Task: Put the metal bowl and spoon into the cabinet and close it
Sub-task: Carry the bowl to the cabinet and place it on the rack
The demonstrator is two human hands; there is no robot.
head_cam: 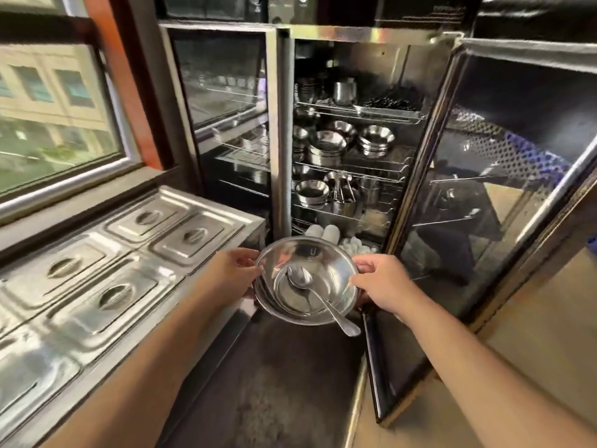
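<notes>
I hold a shiny metal bowl [326, 260] level in front of the open cabinet [361, 33], low down near its bottom shelf. A metal spoon [318, 297] lies inside the bowl, its handle sticking out over the near right rim. My left hand [231, 273] grips the bowl's left rim and my right hand [381, 282] grips its right rim. The cabinet's right glass door [484, 195] stands swung wide open to the right; its left door [223, 101] is closed.
Wire shelves inside hold stacked steel bowls [328, 147], cups [344, 92] and utensils [342, 189]; white items [326, 232] lie at the bottom. A steel counter with several lidded pans [129, 253] runs along the left under a window [55, 118]. Dark floor [268, 383] lies below.
</notes>
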